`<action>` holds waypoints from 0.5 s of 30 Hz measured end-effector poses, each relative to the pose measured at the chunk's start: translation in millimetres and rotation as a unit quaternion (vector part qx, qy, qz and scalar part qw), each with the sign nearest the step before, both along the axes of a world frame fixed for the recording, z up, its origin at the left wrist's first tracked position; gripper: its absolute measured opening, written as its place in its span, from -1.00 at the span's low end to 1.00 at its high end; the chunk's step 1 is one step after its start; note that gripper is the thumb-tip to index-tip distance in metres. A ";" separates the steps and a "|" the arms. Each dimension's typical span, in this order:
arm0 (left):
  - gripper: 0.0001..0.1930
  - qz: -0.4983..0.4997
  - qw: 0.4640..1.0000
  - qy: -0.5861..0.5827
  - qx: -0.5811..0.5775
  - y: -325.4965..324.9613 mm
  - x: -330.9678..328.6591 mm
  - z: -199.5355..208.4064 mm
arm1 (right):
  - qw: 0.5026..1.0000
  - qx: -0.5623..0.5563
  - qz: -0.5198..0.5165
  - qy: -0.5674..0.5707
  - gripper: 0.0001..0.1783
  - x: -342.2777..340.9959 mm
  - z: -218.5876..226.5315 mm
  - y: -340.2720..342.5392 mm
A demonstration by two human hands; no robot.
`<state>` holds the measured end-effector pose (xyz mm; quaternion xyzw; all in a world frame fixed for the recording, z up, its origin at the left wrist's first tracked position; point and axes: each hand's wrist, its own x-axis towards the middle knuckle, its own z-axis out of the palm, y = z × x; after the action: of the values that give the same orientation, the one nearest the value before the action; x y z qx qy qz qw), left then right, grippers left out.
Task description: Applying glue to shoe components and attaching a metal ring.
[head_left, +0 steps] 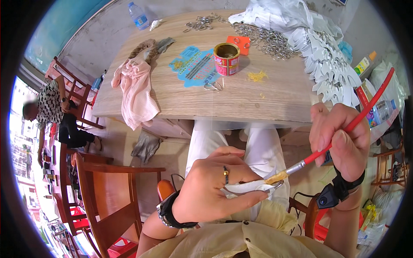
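My left hand (211,182), a ring on one finger, pinches a white flat piece (245,188) between thumb and fingers above my lap. A metal ring (278,185) shows at the end of that piece. My right hand (344,139) grips a paintbrush (315,155) with a long red handle. Its bristles, coated in something yellowish, touch the piece's tip beside the metal ring. An opened tin (226,69) with a red and pink label stands on the table (180,103) beyond my hands.
Many metal rings (275,43) and stacked white pieces (329,71) cover the table's far right. A blue card (193,69), yellow scraps (257,76) and a pink cloth (135,90) lie nearer. A wooden chair (114,193) stands left; a person (53,99) sits beyond it.
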<state>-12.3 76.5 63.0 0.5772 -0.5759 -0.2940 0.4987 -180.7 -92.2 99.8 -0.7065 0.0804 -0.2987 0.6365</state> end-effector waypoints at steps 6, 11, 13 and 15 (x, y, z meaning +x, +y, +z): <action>-0.78 0.002 1.000 0.011 0.005 0.0 0.5 -0.7 | 1.000 0.015 0.003 -0.001 -0.64 0.3 -1.9 -1.6; -0.79 0.003 1.000 0.020 0.007 -2.1 0.3 1.2 | 1.000 0.002 -0.017 0.008 -0.64 1.4 1.0 3.6; -0.79 0.014 1.000 0.023 0.016 -1.2 0.4 1.8 | 1.000 -0.006 -0.022 0.008 -0.65 2.3 -0.2 5.0; -0.79 0.022 0.999 0.030 0.023 0.2 0.8 0.5 | 0.999 -0.019 -0.026 0.008 -0.65 2.3 -1.1 6.1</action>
<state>-11.5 76.6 63.6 0.5914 -0.5413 -0.3134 0.5089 -178.5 -86.0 98.7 -0.7184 0.0983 -0.3104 0.6147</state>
